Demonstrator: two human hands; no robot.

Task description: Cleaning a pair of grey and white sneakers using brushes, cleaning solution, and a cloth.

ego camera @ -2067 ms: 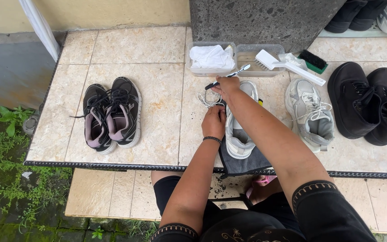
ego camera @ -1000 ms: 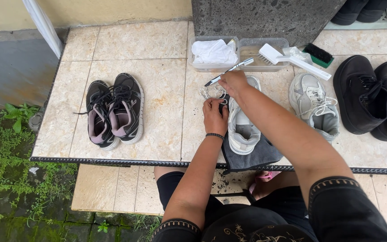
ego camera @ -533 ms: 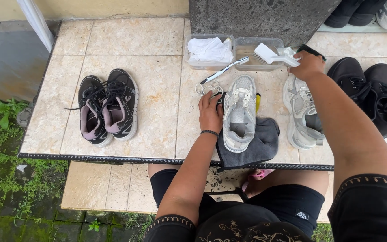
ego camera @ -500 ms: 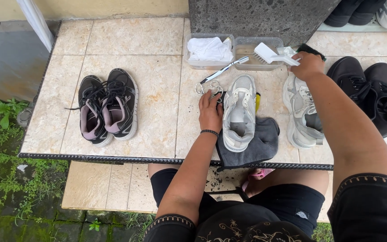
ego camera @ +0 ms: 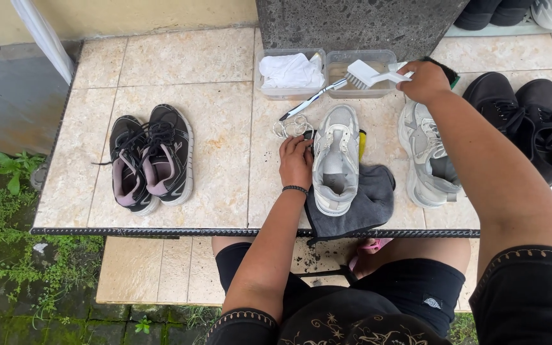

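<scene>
Sneaker (ego camera: 335, 156) on cloth (ego camera: 359, 204), brush (ego camera: 367, 75) over tub (ego camera: 360, 73) (behind), shoe pair (ego camera: 151, 158) left

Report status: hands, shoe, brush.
Left hand steadies grey sneaker on dark cloth. Right hand holds white brush over clear tub. Loose laces beside the sneaker.
</scene>
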